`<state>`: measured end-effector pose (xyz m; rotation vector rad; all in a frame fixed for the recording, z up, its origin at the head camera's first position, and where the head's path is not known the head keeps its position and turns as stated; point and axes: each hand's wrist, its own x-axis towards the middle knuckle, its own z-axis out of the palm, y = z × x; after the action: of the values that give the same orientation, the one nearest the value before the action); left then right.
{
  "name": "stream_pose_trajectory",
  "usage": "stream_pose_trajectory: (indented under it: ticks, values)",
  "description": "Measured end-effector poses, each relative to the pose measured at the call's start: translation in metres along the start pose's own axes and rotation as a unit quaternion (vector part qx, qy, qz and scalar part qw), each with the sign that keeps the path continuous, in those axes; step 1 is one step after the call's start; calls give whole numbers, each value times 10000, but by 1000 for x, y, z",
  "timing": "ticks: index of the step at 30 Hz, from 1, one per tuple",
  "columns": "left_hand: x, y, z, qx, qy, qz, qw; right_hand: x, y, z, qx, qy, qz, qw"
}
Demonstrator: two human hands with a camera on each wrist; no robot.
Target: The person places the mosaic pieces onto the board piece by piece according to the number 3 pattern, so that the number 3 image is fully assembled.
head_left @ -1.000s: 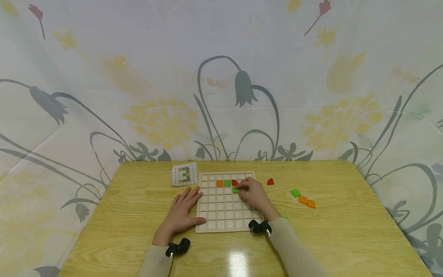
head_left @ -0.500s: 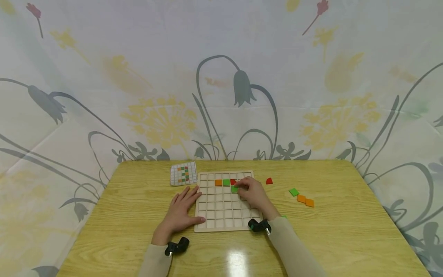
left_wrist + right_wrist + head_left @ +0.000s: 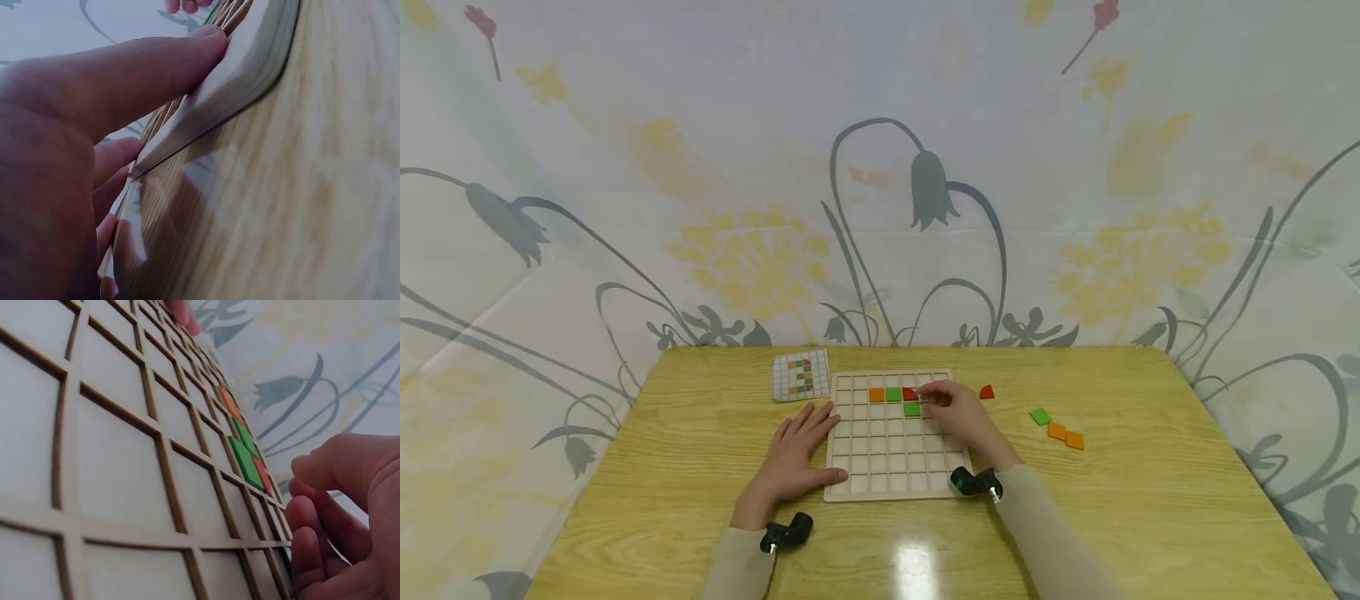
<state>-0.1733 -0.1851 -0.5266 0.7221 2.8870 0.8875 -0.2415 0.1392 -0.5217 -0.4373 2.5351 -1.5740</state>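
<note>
A wooden grid board [image 3: 887, 483] lies on the table. In its cells sit an orange square tile [image 3: 877, 395], a green square tile [image 3: 893, 394] and a red quarter-round tile [image 3: 909, 393] in one row, with another green square tile [image 3: 912, 409] below the red one. My left hand [image 3: 796, 460] rests along the board's left edge, fingers spread; its thumb [image 3: 156, 69] lies on the rim in the left wrist view. My right hand [image 3: 962, 417] hovers just right of the red and green tiles. Its fingers [image 3: 306, 550] are bent, with nothing visible between them and the thumb.
A paper card [image 3: 801, 375] with a coloured grid pattern lies behind the left hand. To the right on the table are a loose red quarter-round tile [image 3: 987, 392], a green tile [image 3: 1041, 416] and two orange tiles [image 3: 1066, 436]. A flowered cloth [image 3: 880, 208] hangs behind the table.
My right hand has drawn back a little to the right, off the red tile and the green one below it, so both show more fully. My left hand has stayed on the board's edge.
</note>
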Motion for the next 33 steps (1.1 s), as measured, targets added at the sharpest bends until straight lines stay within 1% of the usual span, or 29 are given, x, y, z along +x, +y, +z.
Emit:
stream_pose_trajectory:
  ticks: [4, 7, 11, 14, 21, 26, 29, 33]
  values:
    - [1, 0, 0, 33, -65, -39, 10000, -3, 1, -10, 71, 0, -149, 9999]
    - [2, 0, 0, 52, -78, -44, 9999, -9, 1, -20, 2, 42, -242, 9997]
    - [2, 1, 0, 61, -76, -56, 9999, -17, 0, -34, -178, 155, -109, 9997]
    - [1, 1, 0, 62, -85, -74, 9999, -22, 3, -45, -259, 311, -18, 9992]
    - [1, 1, 0, 61, -34, -57, 10000, -35, 17, -71, -601, 660, -421, 9951]
    - [1, 0, 1, 133, -47, -42, 9999, -51, 23, -91, -939, 795, -219, 9922]
    - [1, 0, 1, 125, -63, -65, 9999, -62, 25, -104, -1002, 950, -167, 9903]
    - [1, 1, 1, 57, -78, -89, 9999, -80, 25, -121, -949, 1157, -105, 9887]
